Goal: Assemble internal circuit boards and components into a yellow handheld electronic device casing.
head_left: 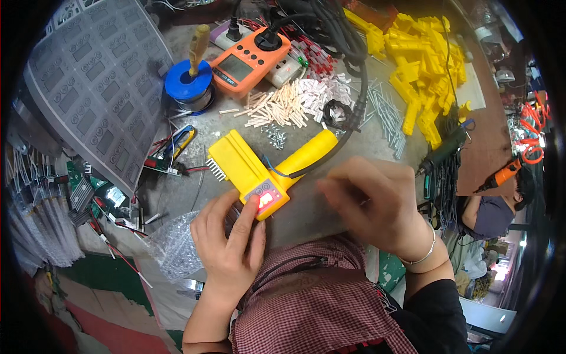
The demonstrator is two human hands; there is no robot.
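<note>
A yellow plastic handheld device (239,156) with a round handle, a row of metal prongs and a red-lit display lies tilted on the grey bench. My left hand (227,239) is closed around its lower end, the index fingertip resting by the lit display. A black cable (321,158) runs from the device beside its handle up toward the back. My right hand (377,203) hovers to the right of the device, apart from it. Its fingers are bent and smeared by motion, so whether they hold anything is unclear.
Behind the device are small screws (275,137), beige tubes (277,106), long screws (386,118), a blue solder spool (190,85) and an orange meter (250,62). Yellow housings (424,68) pile up back right. Bubble wrap (174,245) and circuit boards (112,194) lie left. Another person (492,215) sits far right.
</note>
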